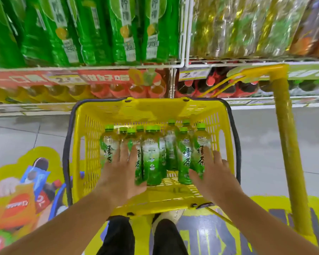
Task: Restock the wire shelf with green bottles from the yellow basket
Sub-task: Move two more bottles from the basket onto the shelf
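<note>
Hands (121,173) (214,173) on green bottles (153,157), yellow basket (155,107), floor (17,133) seemingly tiled

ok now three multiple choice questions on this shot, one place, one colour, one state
1. Where is the right hand?
A. on the white wire shelf
B. on the rightmost clear green-labelled bottle in the yellow plastic basket
C. on the floor
2. What colour are the basket bottles' caps?
A. red
B. white
C. green
3. How do those bottles stand?
A. upright, capped
B. lying flat, uncapped
C. crushed
Answers: 1 B, its fingers and thumb flank that bottle; 2 C, every cap shows bright green; 3 A, all caps point up, lids on.
</note>
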